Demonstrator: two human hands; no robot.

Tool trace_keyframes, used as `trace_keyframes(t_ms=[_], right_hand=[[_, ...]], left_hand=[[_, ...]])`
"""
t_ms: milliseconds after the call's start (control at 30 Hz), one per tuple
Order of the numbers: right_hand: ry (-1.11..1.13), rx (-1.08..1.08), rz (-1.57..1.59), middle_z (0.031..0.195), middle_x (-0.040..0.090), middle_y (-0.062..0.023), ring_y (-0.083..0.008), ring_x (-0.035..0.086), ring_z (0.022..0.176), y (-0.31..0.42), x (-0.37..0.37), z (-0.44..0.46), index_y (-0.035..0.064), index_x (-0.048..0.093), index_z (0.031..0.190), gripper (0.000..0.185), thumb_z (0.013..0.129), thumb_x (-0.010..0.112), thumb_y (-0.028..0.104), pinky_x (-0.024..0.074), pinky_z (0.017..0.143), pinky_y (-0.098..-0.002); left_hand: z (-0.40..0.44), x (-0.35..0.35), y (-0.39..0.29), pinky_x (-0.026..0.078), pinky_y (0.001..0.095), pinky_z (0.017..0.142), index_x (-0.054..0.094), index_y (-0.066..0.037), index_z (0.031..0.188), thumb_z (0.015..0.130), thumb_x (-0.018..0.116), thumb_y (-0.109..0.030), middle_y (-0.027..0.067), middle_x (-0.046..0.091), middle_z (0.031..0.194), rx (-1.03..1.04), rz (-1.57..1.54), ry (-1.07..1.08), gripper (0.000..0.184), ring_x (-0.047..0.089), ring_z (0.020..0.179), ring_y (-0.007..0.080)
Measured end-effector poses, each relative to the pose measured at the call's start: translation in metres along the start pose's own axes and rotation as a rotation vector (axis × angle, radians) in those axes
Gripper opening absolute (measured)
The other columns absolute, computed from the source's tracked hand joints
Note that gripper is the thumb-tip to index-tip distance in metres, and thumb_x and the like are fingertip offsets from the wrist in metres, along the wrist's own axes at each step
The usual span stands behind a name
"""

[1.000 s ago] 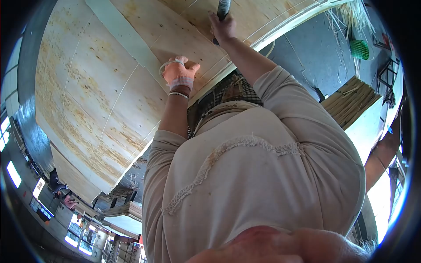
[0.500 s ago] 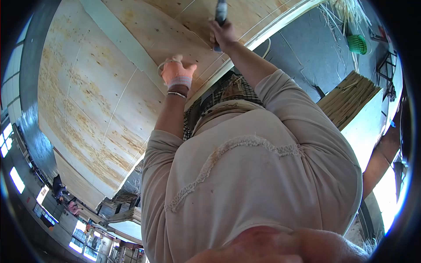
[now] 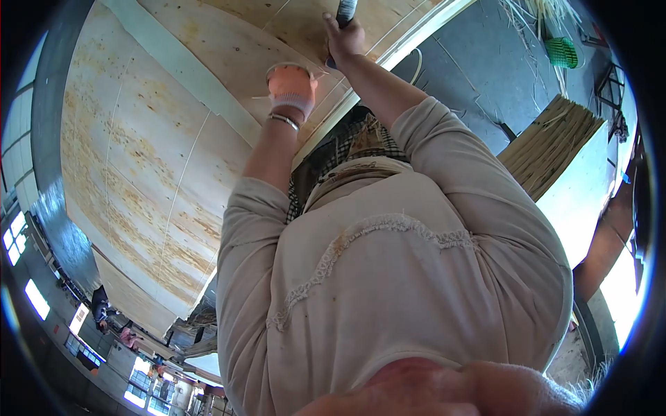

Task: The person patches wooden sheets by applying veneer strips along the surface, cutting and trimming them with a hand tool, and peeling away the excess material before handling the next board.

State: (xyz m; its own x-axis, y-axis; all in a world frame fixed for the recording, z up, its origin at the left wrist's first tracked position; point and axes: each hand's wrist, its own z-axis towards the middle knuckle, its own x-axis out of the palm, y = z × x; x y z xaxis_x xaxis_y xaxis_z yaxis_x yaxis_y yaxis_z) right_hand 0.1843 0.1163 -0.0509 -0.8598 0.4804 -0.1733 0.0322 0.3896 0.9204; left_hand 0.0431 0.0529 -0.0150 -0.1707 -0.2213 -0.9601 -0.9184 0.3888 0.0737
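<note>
In the head view, the landmark is the large wooden panel (image 3: 139, 173), which spreads out in front of the person. The right hand (image 3: 345, 43), bare, is over the panel's near edge, its fingers closed around a dark tool (image 3: 346, 12) with a pale-wrapped section. The tool's long axis points away from the torso, across the panel rather than along that edge; its far end is cut off by the frame.

The left hand (image 3: 291, 89), in an orange glove, is low over the panel, inward from the same edge. A pale band (image 3: 290, 65) curves past its fingers, but blur hides how far they are open and whether they grip it. This hand is nearer the pale strip (image 3: 177, 62) lying diagonally on the panel; the tool is to its right, just beyond a narrow stretch of panel.
</note>
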Motion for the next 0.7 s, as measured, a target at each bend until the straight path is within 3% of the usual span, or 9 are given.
trace_keyframes(t_ms=[100, 167, 300, 367, 433, 467, 600, 633, 700], right_hand=[[0.050, -0.196, -0.223, 0.073, 0.065, -0.0212, -0.0352, 0.066, 0.070, 0.000, -0.001, -0.013, -0.0055, 0.060, 0.086, 0.048, 0.080, 0.073, 0.040, 0.0507, 0.066, -0.0444], [0.092, -0.076, -0.150, 0.075, 0.065, -0.0216, -0.0349, 0.066, 0.071, -0.017, 0.003, 0.000, -0.0051, 0.060, 0.088, 0.047, 0.080, 0.073, 0.039, 0.0511, 0.067, -0.0445], [0.333, 0.178, -0.149, 0.078, 0.065, -0.0225, -0.0334, 0.066, 0.076, 0.008, -0.011, -0.006, -0.0043, 0.060, 0.093, 0.048, 0.080, 0.073, 0.040, 0.0519, 0.070, -0.0435], [0.456, -0.222, -0.259, 0.073, 0.064, -0.0194, -0.0301, 0.065, 0.067, -0.032, -0.012, 0.008, -0.0041, 0.060, 0.090, 0.048, 0.081, 0.073, 0.042, 0.0522, 0.063, -0.0411], [0.490, -0.316, -0.279, 0.069, 0.063, -0.0161, -0.0271, 0.064, 0.060, -0.030, -0.010, 0.004, -0.0034, 0.059, 0.089, 0.048, 0.082, 0.072, 0.042, 0.0516, 0.057, -0.0389], [0.471, -0.210, -0.245, 0.067, 0.063, -0.0145, -0.0257, 0.063, 0.058, -0.029, -0.007, 0.003, -0.0029, 0.059, 0.089, 0.046, 0.082, 0.072, 0.041, 0.0508, 0.055, -0.0379], [0.303, 0.119, 0.088, 0.065, 0.062, -0.0117, -0.0247, 0.062, 0.054, 0.015, -0.011, -0.013, 0.0007, 0.060, 0.094, 0.044, 0.083, 0.070, 0.042, 0.0491, 0.052, -0.0381], [0.242, 0.120, -0.016, 0.070, 0.065, -0.0123, -0.0250, 0.065, 0.063, 0.017, -0.008, -0.012, 0.0021, 0.061, 0.097, 0.044, 0.082, 0.070, 0.043, 0.0499, 0.058, -0.0403], [0.291, -0.104, -0.253, 0.065, 0.060, -0.0089, -0.0169, 0.056, 0.052, 0.012, -0.009, -0.029, 0.0032, 0.058, 0.089, 0.039, 0.085, 0.070, 0.040, 0.0451, 0.047, -0.0337]], left_hand=[[-0.011, 0.013, -0.005, 0.052, 0.0441, 0.073, 0.073, -0.011, 0.086, 0.083, 0.059, -0.045, 0.0131, 0.070, 0.089, -0.141, -0.068, 0.059, 0.037, 0.067, 0.086, 0.0312], [-0.008, 0.020, -0.005, 0.052, 0.0435, 0.073, 0.073, -0.012, 0.085, 0.081, 0.060, -0.044, 0.0138, 0.069, 0.087, -0.226, -0.140, 0.093, 0.035, 0.066, 0.086, 0.0316], [-0.034, 0.021, -0.007, 0.050, 0.0430, 0.078, 0.072, -0.013, 0.084, 0.079, 0.065, -0.039, 0.0107, 0.068, 0.093, -0.126, -0.146, -0.039, 0.027, 0.063, 0.093, 0.0290], [-0.048, 0.019, -0.004, 0.049, 0.0427, 0.078, 0.072, -0.013, 0.084, 0.079, 0.067, -0.035, 0.0089, 0.066, 0.097, -0.033, -0.175, -0.142, 0.023, 0.062, 0.093, 0.0283], [-0.051, 0.021, -0.003, 0.048, 0.0383, 0.084, 0.070, -0.013, 0.087, 0.078, 0.068, -0.034, 0.0070, 0.064, 0.102, -0.012, -0.167, -0.080, 0.022, 0.060, 0.102, 0.0244], [-0.052, 0.022, -0.003, 0.047, 0.0360, 0.087, 0.069, -0.013, 0.088, 0.078, 0.069, -0.033, 0.0061, 0.062, 0.105, -0.007, -0.164, -0.049, 0.022, 0.059, 0.107, 0.0224], [-0.050, 0.037, 0.001, 0.047, 0.0385, 0.083, 0.069, -0.014, 0.082, 0.076, 0.069, -0.029, 0.0057, 0.063, 0.098, 0.004, -0.220, -0.188, 0.017, 0.060, 0.099, 0.0245], [-0.049, 0.033, 0.002, 0.048, 0.0402, 0.081, 0.070, -0.014, 0.082, 0.076, 0.069, -0.030, 0.0062, 0.064, 0.098, 0.018, -0.237, -0.179, 0.017, 0.060, 0.096, 0.0257], [-0.053, 0.029, 0.004, 0.048, 0.0421, 0.078, 0.070, -0.014, 0.082, 0.077, 0.069, -0.030, 0.0066, 0.064, 0.097, 0.030, -0.279, -0.166, 0.017, 0.061, 0.093, 0.0270]])
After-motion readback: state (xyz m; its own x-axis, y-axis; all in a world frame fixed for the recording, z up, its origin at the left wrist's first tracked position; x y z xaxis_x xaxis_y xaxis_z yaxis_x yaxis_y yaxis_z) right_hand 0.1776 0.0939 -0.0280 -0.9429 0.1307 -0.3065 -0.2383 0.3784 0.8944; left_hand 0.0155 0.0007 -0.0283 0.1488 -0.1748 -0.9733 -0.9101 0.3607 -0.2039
